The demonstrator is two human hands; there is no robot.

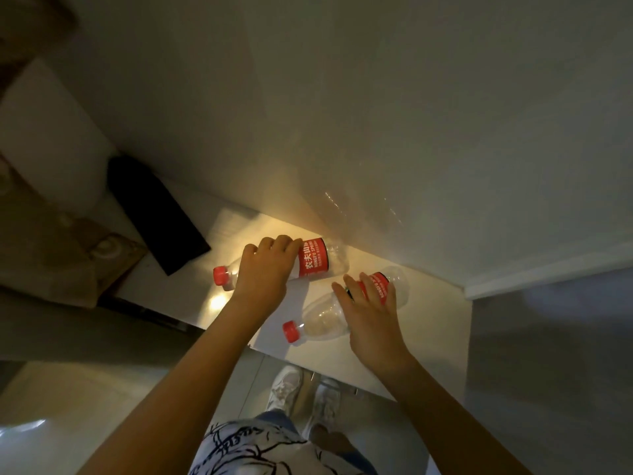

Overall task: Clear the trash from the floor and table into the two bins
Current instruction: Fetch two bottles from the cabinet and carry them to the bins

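Two empty clear plastic bottles with red caps and red labels lie on their sides on a white table (428,337) against the wall. My left hand (265,269) is curled over the far bottle (313,258), gripping its middle. The near bottle (322,320) lies under my right hand (370,306), whose fingers are spread flat across its label, touching it without a closed grip.
A flat black object (154,214) lies on the table to the left, next to a brown cardboard piece (68,255). The wall rises right behind the bottles. White shoes (301,395) stand on the shiny floor below the table's front edge. No bin is in view.
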